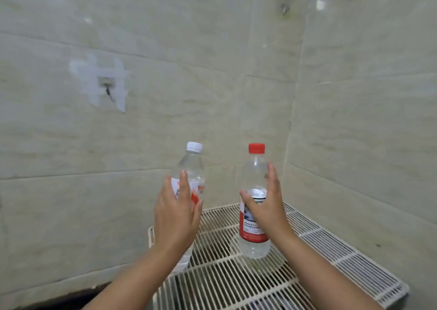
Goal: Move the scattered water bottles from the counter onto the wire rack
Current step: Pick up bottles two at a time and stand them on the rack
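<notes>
My left hand (176,217) grips a clear water bottle with a white cap (192,168) around its red and white label, upright at the left edge of the white wire rack (314,241); its base shows below my wrist. My right hand (266,209) wraps the middle of a clear bottle with a red cap (254,234) and a red label. That bottle stands upright over the rack's back part, its base at the wires; contact is hard to judge.
The rack fills the corner between two beige tiled walls, one behind and one on the right (366,120). A small hook with white tape marks (107,88) sticks to the back wall on the left. Two metal hooks (285,8) hang high up.
</notes>
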`<act>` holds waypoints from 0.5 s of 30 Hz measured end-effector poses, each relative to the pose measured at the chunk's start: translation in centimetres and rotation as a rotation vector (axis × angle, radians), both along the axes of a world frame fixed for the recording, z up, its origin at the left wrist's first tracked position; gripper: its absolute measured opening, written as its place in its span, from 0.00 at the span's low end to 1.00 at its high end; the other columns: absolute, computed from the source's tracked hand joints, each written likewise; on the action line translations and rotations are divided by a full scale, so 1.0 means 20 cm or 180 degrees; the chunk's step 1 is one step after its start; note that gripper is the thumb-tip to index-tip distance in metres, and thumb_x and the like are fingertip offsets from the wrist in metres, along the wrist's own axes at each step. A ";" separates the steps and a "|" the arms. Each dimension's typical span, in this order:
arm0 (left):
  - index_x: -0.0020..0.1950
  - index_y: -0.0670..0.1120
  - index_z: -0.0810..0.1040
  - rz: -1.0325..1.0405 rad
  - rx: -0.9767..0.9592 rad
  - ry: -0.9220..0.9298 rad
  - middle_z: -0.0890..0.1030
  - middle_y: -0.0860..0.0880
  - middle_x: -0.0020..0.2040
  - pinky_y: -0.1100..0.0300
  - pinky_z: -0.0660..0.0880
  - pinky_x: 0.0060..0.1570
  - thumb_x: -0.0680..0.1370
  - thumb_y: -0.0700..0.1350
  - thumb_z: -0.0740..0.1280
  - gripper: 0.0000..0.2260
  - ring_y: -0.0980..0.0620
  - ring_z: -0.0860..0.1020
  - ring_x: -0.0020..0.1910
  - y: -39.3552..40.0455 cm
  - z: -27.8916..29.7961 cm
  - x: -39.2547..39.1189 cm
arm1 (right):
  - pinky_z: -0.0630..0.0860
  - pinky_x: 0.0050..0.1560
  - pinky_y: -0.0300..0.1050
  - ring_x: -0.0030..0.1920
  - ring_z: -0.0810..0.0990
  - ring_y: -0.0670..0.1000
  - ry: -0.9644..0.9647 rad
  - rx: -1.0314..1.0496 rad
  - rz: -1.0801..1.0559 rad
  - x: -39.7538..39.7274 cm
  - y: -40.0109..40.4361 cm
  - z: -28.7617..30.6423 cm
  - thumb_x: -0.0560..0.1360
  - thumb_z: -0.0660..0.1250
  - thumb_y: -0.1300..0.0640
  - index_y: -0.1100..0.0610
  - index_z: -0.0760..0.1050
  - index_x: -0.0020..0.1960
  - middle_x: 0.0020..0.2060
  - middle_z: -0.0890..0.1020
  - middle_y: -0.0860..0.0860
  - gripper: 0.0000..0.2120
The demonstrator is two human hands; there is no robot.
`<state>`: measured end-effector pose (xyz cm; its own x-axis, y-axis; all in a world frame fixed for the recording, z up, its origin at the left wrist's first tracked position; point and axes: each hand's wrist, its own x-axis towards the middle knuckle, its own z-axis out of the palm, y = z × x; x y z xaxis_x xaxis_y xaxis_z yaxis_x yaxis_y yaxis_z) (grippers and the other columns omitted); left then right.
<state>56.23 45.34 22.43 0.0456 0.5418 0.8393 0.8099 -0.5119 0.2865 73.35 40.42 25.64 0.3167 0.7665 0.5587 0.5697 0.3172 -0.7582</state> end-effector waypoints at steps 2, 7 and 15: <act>0.65 0.38 0.61 0.0043 -0.0097 -0.0080 0.76 0.24 0.52 0.40 0.78 0.37 0.65 0.41 0.77 0.35 0.27 0.79 0.43 0.12 -0.03 0.08 | 0.57 0.62 0.35 0.70 0.61 0.50 0.0041 -0.0090 0.0129 0.05 0.17 -0.04 0.72 0.69 0.61 0.53 0.48 0.74 0.72 0.60 0.55 0.40; 0.65 0.39 0.61 0.0323 -0.0365 -0.0274 0.75 0.25 0.53 0.40 0.78 0.38 0.69 0.45 0.73 0.31 0.27 0.79 0.45 0.38 -0.09 0.24 | 0.60 0.68 0.43 0.73 0.61 0.53 0.0473 -0.0285 0.0669 0.16 0.55 -0.12 0.72 0.69 0.63 0.53 0.49 0.74 0.73 0.60 0.53 0.40; 0.63 0.39 0.63 0.0560 -0.0561 -0.0609 0.74 0.22 0.53 0.36 0.76 0.38 0.58 0.37 0.80 0.39 0.25 0.78 0.47 0.64 -0.18 0.40 | 0.64 0.71 0.58 0.71 0.62 0.55 0.0424 -0.0657 0.1494 0.24 0.88 -0.20 0.73 0.68 0.63 0.31 0.46 0.61 0.72 0.60 0.55 0.39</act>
